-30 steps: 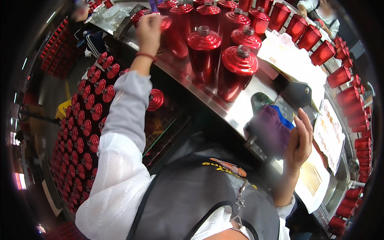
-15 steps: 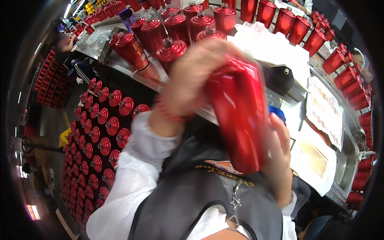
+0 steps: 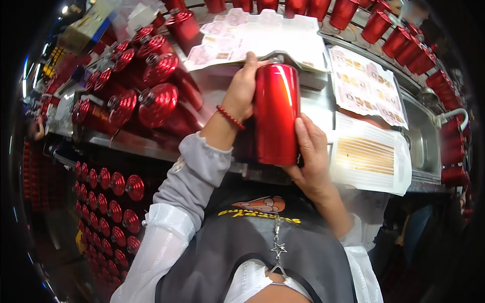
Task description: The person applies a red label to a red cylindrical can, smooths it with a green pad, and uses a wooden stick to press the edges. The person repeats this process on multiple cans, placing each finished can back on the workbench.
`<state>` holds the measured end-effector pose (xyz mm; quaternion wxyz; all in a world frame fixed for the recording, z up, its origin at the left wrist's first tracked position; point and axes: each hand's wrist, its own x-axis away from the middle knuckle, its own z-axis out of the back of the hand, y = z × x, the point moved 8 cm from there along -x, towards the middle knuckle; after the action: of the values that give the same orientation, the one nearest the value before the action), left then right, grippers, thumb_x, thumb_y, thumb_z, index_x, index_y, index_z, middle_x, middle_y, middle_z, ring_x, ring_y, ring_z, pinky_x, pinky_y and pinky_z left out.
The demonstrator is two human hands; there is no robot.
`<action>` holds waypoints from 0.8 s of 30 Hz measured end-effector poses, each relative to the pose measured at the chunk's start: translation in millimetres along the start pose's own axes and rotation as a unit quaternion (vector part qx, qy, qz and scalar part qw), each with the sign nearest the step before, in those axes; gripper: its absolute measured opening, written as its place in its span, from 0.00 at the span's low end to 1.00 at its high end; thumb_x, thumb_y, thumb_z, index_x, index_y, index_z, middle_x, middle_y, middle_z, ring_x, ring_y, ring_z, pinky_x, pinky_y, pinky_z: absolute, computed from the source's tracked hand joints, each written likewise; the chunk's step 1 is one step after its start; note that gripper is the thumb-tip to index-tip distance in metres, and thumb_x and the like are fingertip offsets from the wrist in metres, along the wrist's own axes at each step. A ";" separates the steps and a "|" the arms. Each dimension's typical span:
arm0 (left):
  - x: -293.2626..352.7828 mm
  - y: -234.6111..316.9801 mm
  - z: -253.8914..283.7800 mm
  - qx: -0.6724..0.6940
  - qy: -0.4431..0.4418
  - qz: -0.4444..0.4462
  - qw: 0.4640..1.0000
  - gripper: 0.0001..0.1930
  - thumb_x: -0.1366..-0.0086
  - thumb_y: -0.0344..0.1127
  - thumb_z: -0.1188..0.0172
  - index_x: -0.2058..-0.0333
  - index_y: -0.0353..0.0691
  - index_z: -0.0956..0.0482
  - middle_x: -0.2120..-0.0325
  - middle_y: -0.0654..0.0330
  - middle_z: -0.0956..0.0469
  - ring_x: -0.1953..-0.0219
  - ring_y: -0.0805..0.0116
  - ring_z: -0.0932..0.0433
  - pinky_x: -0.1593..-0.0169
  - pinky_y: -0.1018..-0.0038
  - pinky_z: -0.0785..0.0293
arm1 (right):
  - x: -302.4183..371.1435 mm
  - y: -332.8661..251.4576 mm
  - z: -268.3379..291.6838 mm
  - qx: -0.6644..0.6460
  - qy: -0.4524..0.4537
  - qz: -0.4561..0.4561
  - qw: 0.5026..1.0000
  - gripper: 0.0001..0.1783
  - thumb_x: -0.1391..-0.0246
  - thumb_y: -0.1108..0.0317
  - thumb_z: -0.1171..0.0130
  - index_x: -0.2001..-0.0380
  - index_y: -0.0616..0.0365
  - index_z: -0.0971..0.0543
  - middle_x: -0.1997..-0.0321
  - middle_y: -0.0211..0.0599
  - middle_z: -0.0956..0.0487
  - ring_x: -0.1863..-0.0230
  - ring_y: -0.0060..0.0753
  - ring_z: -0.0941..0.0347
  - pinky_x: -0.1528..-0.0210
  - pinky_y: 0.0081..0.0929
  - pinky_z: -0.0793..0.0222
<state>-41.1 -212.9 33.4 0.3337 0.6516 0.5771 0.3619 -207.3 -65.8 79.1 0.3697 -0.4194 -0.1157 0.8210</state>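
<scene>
left hand (image 3: 242, 93) clasps the red bottle (image 3: 277, 113) near its top, right hand (image 3: 314, 154) grips below, probably to share its weight

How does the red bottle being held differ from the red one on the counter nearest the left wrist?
The held bottle is between the left hand and right hand; the counter bottle is untouched by either. The held bottle shows mostly its smooth side; the counter bottle shows its ridged shoulder. Both are shiny red with a narrow neck.
</scene>
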 end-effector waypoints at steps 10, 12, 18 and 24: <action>9.8 7.7 -1.6 -0.068 0.030 0.021 0.997 0.39 0.23 0.63 0.59 0.45 0.24 0.25 0.54 0.52 0.18 0.54 0.68 0.19 0.47 0.70 0.21 | -2.2 -6.2 -1.0 0.001 -0.030 -0.003 1.000 0.49 0.61 0.70 0.23 0.33 0.66 0.33 0.31 0.64 0.36 0.37 0.67 0.33 0.36 0.53 0.34; 13.2 4.6 -10.3 -0.062 0.011 0.036 0.997 0.37 0.22 0.63 0.59 0.46 0.26 0.24 0.55 0.53 0.18 0.55 0.69 0.19 0.48 0.71 0.20 | 4.0 -6.6 0.7 -0.003 -0.014 0.005 1.000 0.50 0.60 0.70 0.23 0.33 0.66 0.34 0.31 0.66 0.36 0.37 0.67 0.34 0.36 0.53 0.34; -10.1 8.4 -4.4 -0.029 0.013 -0.024 0.999 0.35 0.21 0.61 0.60 0.50 0.27 0.23 0.58 0.57 0.19 0.56 0.69 0.21 0.47 0.72 0.23 | -7.2 7.4 -2.2 0.009 -0.004 -0.016 1.000 0.52 0.61 0.68 0.22 0.32 0.67 0.35 0.31 0.64 0.35 0.37 0.67 0.33 0.35 0.53 0.35; 37.0 35.8 -13.3 -0.074 -0.013 -0.187 0.979 0.36 0.23 0.56 0.51 0.34 0.28 0.41 0.35 0.46 0.37 0.31 0.58 0.38 0.29 0.61 0.40 | 0.1 24.0 -11.5 -0.001 -0.031 -0.042 0.999 0.53 0.60 0.67 0.23 0.32 0.73 0.38 0.34 0.64 0.32 0.36 0.66 0.33 0.34 0.52 0.36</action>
<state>-31.6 -179.9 74.0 0.4499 0.5103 0.6563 0.3262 -210.6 -83.9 59.8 0.4001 -0.3889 -0.1451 0.8171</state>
